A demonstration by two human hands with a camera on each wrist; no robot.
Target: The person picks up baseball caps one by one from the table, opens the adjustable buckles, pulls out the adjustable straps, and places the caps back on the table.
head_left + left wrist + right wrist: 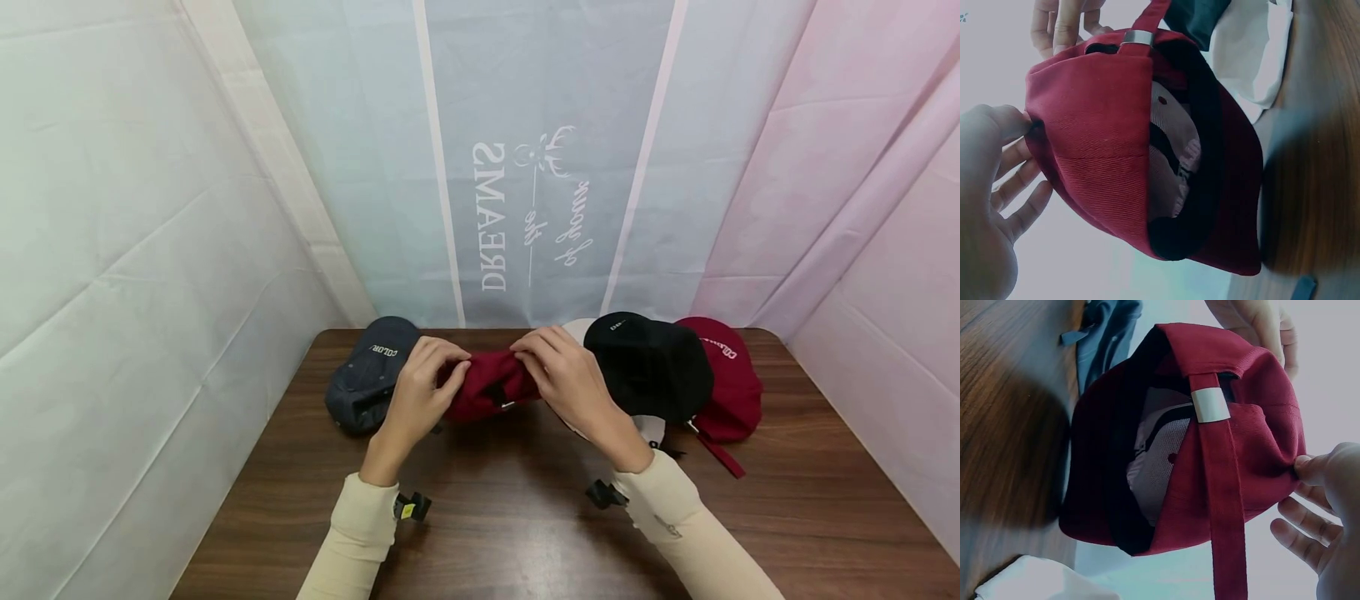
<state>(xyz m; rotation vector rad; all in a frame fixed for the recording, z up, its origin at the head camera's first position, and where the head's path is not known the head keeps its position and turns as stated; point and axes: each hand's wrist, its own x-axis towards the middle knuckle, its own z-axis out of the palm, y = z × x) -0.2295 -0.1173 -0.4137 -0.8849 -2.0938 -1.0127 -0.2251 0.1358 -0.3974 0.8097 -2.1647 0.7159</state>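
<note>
- Table (510, 525), one, brown wood grain; far edge against the printed back cloth (540, 83), sides bounded by the left cloth wall (135, 250) and right cloth wall (892, 292)
- Room: wood surface shows between the forearms and on the near side of the cap row; left of the held piece, a navy cap (378, 367) sits near; right, other caps crowd close to the right hand
- Left hand (422, 387), one: forearm from the near side, slanting inward; thumb and forefinger pinch the crown fabric narrowly, remaining fingers loose
- Right hand (566, 375), one: mirrored pose, narrow pinch on the crown's other side, remaining fingers apart
- Held red cap (491, 385), one: mid-table toward the far side, between both hands, crown up, back opening toward the person; brim low over the wood, contact cannot be told
- Fittings on it: one strap (1225, 506), one metal buckle (1210, 404)
- Caps, five in all: two red, one navy, one black cap (660, 367), one pale cap (649, 428) partly hidden beneath the black; second red cap (723, 392) rightmost
- Cream sleeves (663, 500), two
</note>
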